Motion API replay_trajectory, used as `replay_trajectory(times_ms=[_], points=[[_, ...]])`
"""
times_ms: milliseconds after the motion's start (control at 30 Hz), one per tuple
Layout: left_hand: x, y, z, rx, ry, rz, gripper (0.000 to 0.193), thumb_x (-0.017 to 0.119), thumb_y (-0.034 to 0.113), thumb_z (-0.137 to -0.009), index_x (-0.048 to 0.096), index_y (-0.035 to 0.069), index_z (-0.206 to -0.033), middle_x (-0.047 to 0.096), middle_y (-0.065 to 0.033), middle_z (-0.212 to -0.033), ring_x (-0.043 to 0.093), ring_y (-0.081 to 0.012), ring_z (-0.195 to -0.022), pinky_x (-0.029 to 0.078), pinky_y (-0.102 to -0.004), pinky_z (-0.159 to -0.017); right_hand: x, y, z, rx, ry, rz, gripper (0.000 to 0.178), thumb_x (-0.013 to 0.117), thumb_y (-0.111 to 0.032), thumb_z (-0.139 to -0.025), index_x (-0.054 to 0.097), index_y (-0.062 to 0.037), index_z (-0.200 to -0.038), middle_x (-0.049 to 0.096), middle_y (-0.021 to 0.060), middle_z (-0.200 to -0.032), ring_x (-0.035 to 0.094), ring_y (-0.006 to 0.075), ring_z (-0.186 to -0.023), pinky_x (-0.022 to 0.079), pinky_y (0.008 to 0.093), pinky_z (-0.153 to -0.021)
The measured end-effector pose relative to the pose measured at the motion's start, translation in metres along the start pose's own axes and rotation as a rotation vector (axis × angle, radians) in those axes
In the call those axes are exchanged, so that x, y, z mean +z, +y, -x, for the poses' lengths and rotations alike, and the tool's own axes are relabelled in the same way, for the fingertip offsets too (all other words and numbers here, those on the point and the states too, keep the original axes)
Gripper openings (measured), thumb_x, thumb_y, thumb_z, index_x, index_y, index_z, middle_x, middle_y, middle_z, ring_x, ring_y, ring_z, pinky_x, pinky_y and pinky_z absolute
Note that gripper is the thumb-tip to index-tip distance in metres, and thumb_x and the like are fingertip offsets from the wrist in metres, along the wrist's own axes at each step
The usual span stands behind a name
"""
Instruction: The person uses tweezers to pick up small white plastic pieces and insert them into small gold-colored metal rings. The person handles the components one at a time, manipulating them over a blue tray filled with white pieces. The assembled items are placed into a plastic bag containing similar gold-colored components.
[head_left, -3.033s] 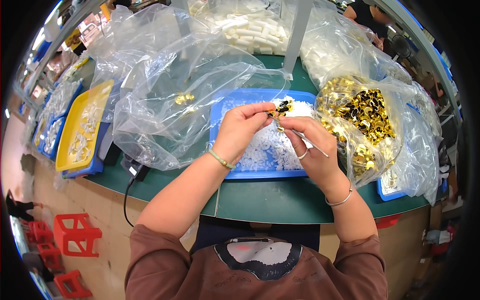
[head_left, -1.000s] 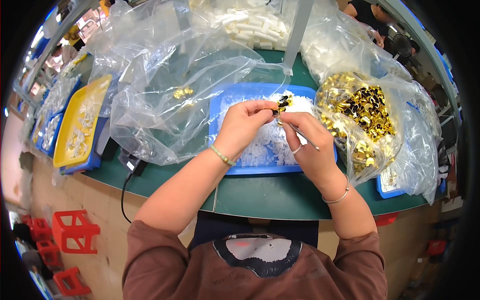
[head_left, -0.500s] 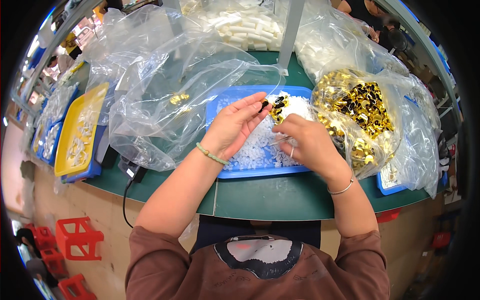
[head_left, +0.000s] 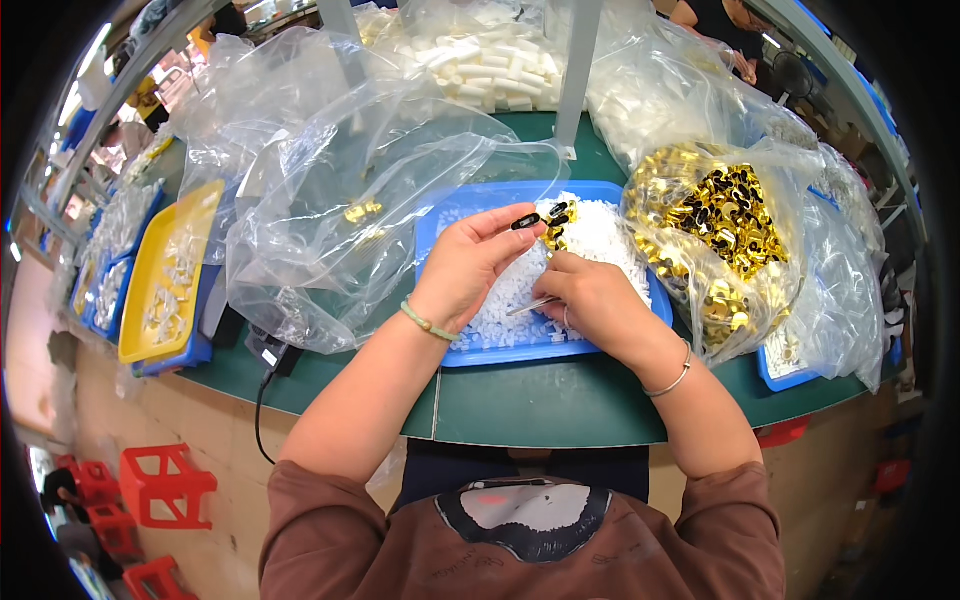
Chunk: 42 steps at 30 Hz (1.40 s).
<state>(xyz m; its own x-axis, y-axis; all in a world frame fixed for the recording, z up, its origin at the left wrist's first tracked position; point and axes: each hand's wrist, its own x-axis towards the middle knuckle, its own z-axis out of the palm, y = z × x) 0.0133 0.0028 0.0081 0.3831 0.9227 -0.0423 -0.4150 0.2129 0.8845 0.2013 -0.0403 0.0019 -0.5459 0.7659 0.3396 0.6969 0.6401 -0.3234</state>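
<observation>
My left hand (head_left: 462, 262) is above the blue tray (head_left: 640, 190), pinching a small black oval piece (head_left: 525, 221) between thumb and fingertips. A few gold-and-black pieces (head_left: 557, 232) are just right of those fingertips, over the tray's contents. Many small white plastic bits (head_left: 497, 318) fill the tray. Closed low over these bits, my right hand (head_left: 598, 305) grips a thin silvery metal tool (head_left: 531, 306) whose end sticks out to the left. Its exact kind is unclear, because my fingers cover part of it.
An open clear bag of gold-and-black pieces (head_left: 742, 225) stands right of the tray. Loose clear plastic bags (head_left: 300, 235) spread over the left side. A grey post (head_left: 578, 75) rises behind the tray, before white cylinders (head_left: 490, 70). A yellow tray (head_left: 140, 310) sits far left.
My right hand has moved slightly down and left over the white bits, and its metal tool shows more plainly. The black piece in my left hand has turned to show its face.
</observation>
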Motion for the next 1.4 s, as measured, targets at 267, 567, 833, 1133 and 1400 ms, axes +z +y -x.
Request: replay_trajectory(times_ms=[267,567,833,1133,1400], points=[[-0.001,0.001,-0.001,-0.028,-0.03,0.058,0.034,0.061,0.012,-0.096,0.057,-0.002,-0.127,0.065,-0.01,-0.115,0.063,-0.0154,-0.105,0.052,-0.0252,-0.092,0.003,0.003,0.0,-0.027,0.003,0.024,0.015,0.074,-0.011,-0.075,0.065,-0.0071,-0.087,0.062,0.0076,-0.088,0.064,0.0305,-0.075,0.052,0.0389,-0.066],[-0.002,0.0,-0.002,-0.016,-0.019,0.084,0.029,0.062,0.012,-0.095,0.06,0.001,-0.121,0.065,-0.0046,-0.106,0.062,-0.0112,-0.097,0.052,-0.0235,-0.088,0.0,0.002,-0.002,-0.057,0.034,-0.018,0.016,0.073,-0.009,-0.074,0.061,-0.0049,-0.084,0.062,0.01,-0.084,0.064,0.0315,-0.076,0.052,0.039,-0.067],[-0.005,-0.001,-0.002,-0.055,-0.054,0.109,0.027,0.062,0.013,-0.096,0.06,-0.001,-0.119,0.066,-0.0068,-0.108,0.063,-0.0133,-0.099,0.053,-0.0244,-0.089,-0.001,0.006,-0.003,-0.008,0.12,-0.145,0.019,0.074,-0.006,-0.074,0.062,-0.0064,-0.089,0.064,0.0099,-0.08,0.064,0.0297,-0.074,0.051,0.0373,-0.064],[-0.009,-0.005,-0.005,-0.125,-0.099,0.187,0.025,0.06,0.014,-0.097,0.061,-0.002,-0.117,0.066,-0.009,-0.111,0.064,-0.0146,-0.103,0.053,-0.0243,-0.089,-0.013,0.008,-0.003,0.105,0.235,-0.309,0.014,0.073,-0.002,-0.077,0.065,-0.0067,-0.088,0.06,0.0045,-0.078,0.052,0.0142,-0.059,0.042,0.0272,-0.054],[-0.005,-0.004,-0.003,-0.124,-0.066,0.179,0.026,0.061,0.013,-0.096,0.058,-0.001,-0.117,0.065,-0.0095,-0.11,0.064,-0.0157,-0.101,0.054,-0.0262,-0.09,-0.016,0.003,-0.002,0.311,0.224,-0.431,0.011,0.07,-0.003,-0.082,0.066,-0.005,-0.092,0.058,0.0049,-0.076,0.047,0.0108,-0.056,0.038,0.0262,-0.051]])
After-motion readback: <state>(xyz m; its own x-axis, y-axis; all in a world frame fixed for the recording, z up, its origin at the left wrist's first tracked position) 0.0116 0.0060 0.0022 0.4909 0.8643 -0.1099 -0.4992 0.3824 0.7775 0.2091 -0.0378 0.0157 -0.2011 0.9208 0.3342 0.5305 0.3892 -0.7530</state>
